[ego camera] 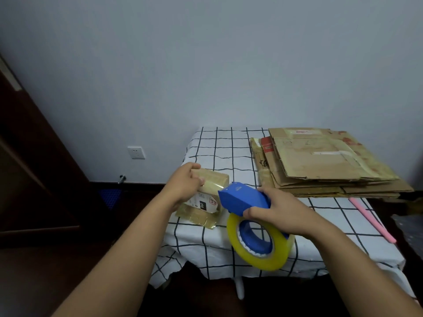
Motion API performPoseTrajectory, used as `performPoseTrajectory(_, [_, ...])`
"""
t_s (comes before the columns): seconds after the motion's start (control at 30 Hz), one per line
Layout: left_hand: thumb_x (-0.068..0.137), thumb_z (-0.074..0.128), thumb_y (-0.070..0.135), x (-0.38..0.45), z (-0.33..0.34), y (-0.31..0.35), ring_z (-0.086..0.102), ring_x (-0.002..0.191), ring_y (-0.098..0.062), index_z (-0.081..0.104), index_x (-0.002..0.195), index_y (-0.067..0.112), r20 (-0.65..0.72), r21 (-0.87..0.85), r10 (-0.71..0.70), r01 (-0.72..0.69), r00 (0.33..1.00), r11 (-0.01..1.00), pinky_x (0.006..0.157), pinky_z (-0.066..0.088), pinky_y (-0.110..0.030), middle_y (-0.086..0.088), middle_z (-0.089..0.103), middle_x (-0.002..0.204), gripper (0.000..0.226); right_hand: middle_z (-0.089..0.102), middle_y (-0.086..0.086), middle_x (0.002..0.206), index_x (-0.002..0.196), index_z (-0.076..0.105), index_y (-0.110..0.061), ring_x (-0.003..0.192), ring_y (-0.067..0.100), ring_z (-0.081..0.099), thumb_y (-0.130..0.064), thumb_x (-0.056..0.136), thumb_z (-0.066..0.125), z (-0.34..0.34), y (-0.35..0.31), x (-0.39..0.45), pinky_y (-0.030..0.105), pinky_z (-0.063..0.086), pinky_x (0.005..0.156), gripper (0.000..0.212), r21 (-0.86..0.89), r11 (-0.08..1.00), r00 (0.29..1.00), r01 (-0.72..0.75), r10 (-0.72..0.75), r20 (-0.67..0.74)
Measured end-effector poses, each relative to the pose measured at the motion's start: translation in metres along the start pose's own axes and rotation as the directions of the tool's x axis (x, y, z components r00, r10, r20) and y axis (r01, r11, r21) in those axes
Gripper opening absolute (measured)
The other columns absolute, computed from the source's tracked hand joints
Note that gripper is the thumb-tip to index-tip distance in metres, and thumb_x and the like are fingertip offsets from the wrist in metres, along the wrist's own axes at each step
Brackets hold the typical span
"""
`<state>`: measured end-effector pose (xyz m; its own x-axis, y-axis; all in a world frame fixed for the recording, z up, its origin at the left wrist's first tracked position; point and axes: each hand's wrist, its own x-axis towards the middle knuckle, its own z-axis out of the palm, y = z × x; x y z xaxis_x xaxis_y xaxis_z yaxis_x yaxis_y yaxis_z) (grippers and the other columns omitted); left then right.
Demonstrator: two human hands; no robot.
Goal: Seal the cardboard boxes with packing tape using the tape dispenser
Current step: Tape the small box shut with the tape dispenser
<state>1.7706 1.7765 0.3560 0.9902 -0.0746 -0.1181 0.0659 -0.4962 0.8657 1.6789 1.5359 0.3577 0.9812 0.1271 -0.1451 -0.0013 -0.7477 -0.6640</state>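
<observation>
Hands: two; box (209,193) one, dispenser (243,199) one

The left hand (185,184) holds a small box (207,195) on the table (225,154); the right hand (278,212) grips a blue dispenser (242,199) beside it.

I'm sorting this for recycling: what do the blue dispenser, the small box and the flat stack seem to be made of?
Blue dispenser: likely moulded plastic, matte and evenly coloured.
Small box: brown cardboard, glossy where clear tape seems to cover it.
Flat stack: corrugated cardboard, dull brown, with creases and worn edges.
</observation>
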Motion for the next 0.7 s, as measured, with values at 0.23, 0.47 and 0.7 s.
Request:
performPoseTrajectory(0.23, [0.095, 0.052, 0.000, -0.037, 0.000, -0.016, 0.065, 0.092, -0.020, 0.060, 0.125, 0.026, -0.010, -0.631, -0.149, 0.109, 0.989, 0.768, 0.089, 0.053, -0.046, -0.009, 0.066, 0.103, 0.040, 0.064, -0.003, 0.098, 0.106, 0.064, -0.034, 0.082, 0.013, 0.066, -0.062, 0.058, 0.073, -0.038, -0.001, 0.034, 0.028, 0.052, 0.074, 0.057, 0.109, 0.988, 0.965, 0.105, -0.128, 0.230])
performPoseTrajectory(0.47, [0.096, 0.045, 0.001, -0.032, -0.002, -0.016, 0.066, 0.097, -0.029, 0.057, 0.121, 0.026, -0.016, -0.779, -0.249, 0.144, 0.968, 0.610, 0.099, 0.038, -0.056, -0.009, 0.062, 0.098, 0.038, 0.043, -0.013, 0.150, 0.131, 0.059, -0.028, 0.119, 0.007, 0.058, -0.055, 0.052, 0.075, -0.042, 0.004, 0.086, 0.028, 0.051, 0.094, 0.085, 0.283, 0.957, 0.924, 0.056, -0.157, 0.350])
performPoseTrajectory(0.7, [0.095, 0.042, 0.000, -0.027, -0.006, -0.016, 0.063, 0.103, -0.031, 0.059, 0.106, 0.031, -0.059, -0.759, -0.269, 0.131, 0.961, 0.637, 0.088, 0.036, -0.053, -0.006, 0.059, 0.094, 0.036, 0.067, 0.009, 0.121, 0.124, 0.064, -0.022, 0.097, 0.022, 0.069, -0.046, 0.058, 0.078, -0.021, 0.000, 0.100, 0.038, 0.056, 0.086, 0.071, 0.353, 0.934, 0.883, 0.045, -0.203, 0.424])
